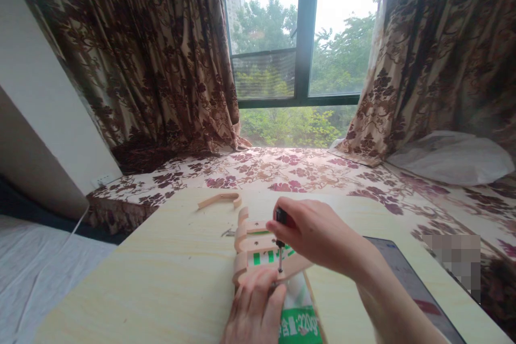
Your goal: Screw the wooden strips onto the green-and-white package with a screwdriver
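Note:
My right hand point(302, 228) is closed round the black handle of a screwdriver point(280, 255), which stands upright. The tip of its metal shaft meets a curved wooden piece point(296, 269). My left hand point(258, 303) presses down on the near end of that piece, its fingers bent over the wood; part of the wood is hidden under it. Just beyond lie more curved wooden strips point(250, 243) in a row, with screws showing in them. Beneath them is a white and green printed package point(300, 322).
A loose hooked wooden piece point(220, 200) and several small screws point(229, 233) lie on the pale wooden table point(161, 269). To the right is a tablet-like screen point(411, 279). Behind the table, a ledge with flowered cloth point(262, 166) runs below the window.

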Demonstrator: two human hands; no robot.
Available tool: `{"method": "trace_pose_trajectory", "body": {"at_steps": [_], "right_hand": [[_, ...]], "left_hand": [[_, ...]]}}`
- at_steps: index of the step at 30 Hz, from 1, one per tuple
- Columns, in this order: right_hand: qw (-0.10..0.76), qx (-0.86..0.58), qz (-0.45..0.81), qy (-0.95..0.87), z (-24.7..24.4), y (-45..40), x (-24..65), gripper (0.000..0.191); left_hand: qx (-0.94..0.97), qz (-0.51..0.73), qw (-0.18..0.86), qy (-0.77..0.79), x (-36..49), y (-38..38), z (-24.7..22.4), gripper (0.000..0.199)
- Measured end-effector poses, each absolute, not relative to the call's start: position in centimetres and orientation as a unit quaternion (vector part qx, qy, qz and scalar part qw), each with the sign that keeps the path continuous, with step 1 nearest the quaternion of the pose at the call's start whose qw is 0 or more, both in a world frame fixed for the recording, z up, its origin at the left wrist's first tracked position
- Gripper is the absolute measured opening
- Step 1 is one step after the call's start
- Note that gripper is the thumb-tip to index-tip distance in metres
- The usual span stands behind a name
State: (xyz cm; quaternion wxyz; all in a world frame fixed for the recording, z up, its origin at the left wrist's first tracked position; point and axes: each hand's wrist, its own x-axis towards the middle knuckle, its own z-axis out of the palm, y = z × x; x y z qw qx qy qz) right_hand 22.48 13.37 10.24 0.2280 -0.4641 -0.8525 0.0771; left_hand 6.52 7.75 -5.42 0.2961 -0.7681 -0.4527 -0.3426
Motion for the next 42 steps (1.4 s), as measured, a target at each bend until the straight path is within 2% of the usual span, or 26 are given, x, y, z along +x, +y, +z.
{"method": "trace_pose_trajectory", "body": {"at_steps": [4, 11, 16, 22, 25, 31, 38, 42], "right_hand": [[0.227, -0.39, 0.131, -0.883, 10.8, 12.7, 22.6, 0.007], [0.23, -0.481, 0.072, -0.843, 10.1, 13.7, 22.6, 0.02], [0.227, -0.407, 0.105, -0.878, 10.7, 12.8, 22.5, 0.012], [0.227, -0.467, 0.07, -0.851, 10.2, 13.7, 22.4, 0.019], [0.229, -0.483, 0.05, -0.844, 10.0, 13.9, 22.5, 0.02], [0.219, -0.403, 0.102, -0.883, 10.9, 12.8, 22.4, 0.009], [0.23, -0.475, 0.06, -0.847, 10.1, 13.6, 22.6, 0.021], [0.222, -0.416, 0.111, -0.875, 10.7, 12.9, 22.7, 0.01]], "left_hand": [[-0.751, -0.406, 0.291, -0.433, 6.9, 8.3, -6.2, 0.032], [-0.766, -0.362, 0.312, -0.429, 6.2, 7.8, -4.9, 0.033], [-0.829, -0.264, 0.294, -0.395, 5.3, 7.3, -3.3, 0.035], [-0.765, -0.378, 0.307, -0.422, 6.4, 7.8, -5.2, 0.035], [-0.769, -0.374, 0.3, -0.421, 6.7, 7.9, -5.8, 0.035], [-0.775, -0.357, 0.296, -0.429, 6.5, 7.8, -5.6, 0.034], [-0.773, -0.37, 0.305, -0.416, 6.6, 8.0, -5.9, 0.032], [-0.768, -0.376, 0.298, -0.424, 6.3, 7.7, -5.1, 0.032]]}}
